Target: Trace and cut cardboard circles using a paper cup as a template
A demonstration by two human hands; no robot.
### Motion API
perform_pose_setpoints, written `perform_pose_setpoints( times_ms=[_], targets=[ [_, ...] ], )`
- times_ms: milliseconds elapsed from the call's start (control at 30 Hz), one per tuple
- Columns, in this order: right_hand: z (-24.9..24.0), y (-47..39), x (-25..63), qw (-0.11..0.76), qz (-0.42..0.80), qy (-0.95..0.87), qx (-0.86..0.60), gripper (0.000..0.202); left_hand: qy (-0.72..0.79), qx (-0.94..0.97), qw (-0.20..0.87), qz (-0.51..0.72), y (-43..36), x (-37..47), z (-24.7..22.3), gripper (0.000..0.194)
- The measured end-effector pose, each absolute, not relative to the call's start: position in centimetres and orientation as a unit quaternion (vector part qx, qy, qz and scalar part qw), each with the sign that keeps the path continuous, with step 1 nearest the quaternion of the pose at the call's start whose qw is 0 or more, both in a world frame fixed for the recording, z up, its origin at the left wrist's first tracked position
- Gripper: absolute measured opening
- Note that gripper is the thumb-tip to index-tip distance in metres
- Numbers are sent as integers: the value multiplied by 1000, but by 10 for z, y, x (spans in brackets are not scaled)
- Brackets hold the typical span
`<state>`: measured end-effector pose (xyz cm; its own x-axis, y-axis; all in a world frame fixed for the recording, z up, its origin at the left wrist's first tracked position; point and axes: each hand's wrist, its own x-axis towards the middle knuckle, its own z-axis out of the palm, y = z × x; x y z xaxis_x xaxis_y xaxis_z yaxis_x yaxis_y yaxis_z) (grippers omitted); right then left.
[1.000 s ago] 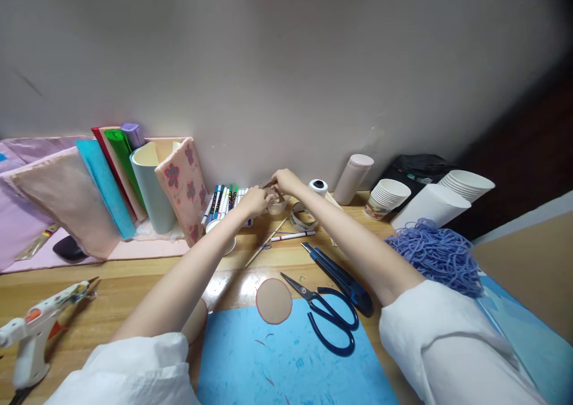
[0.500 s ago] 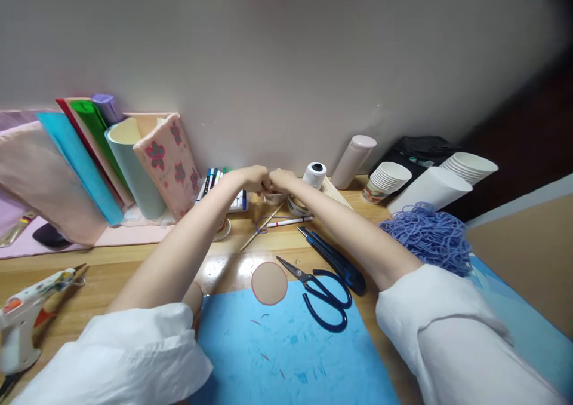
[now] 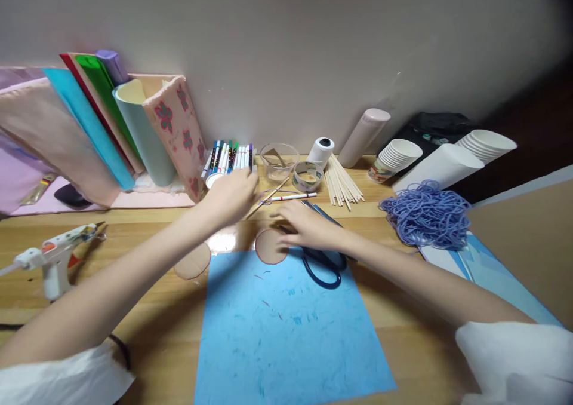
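My left hand (image 3: 235, 197) hovers over the wooden table beside the row of markers (image 3: 228, 155), fingers bent down and smeared by motion, so what lies beneath them is hidden. Close to its fingertips lie a thin wooden stick (image 3: 278, 188) with purple cord and a white pen with red bands (image 3: 295, 197). Open, with its fingers apart, my right hand (image 3: 304, 224) reaches over the black-handled scissors (image 3: 329, 282), covering much of them and part of the utility knife. A cardboard disc with a red outline (image 3: 268, 248) lies just left of that hand.
A blue sheet (image 3: 290, 327) covers the front middle. Behind stand a clear bowl (image 3: 280, 165) with cardboard scraps, a tape roll (image 3: 308, 178), a thread spool (image 3: 321, 152) and wooden sticks (image 3: 341, 181). A glue gun (image 3: 56, 261) is left; purple cord (image 3: 425, 217) and paper cups (image 3: 396, 159) are right.
Both hands have drawn back from the clear bowl and come apart, the right one opening over the scissors. Cardboard scraps now show in the bowl. The view has tilted down.
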<state>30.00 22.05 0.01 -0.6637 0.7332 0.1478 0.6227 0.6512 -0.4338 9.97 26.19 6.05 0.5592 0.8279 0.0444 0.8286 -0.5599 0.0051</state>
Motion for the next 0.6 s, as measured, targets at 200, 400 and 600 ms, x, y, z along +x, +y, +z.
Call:
perform_pose_setpoints(
  times_ms=[200, 400, 600],
  targets=[
    [-18, 189, 279, 77, 183, -891, -409, 64, -249, -923, -294, 6, 97, 46, 16, 62],
    [-4, 191, 267, 102, 169, -867, -458, 51, -179, -933, -313, 5, 59, 45, -23, 71],
    [4, 156, 286, 289, 202, -745, -566, 10, -263, -937, -225, -44, 100, 56, -39, 62]
  ],
)
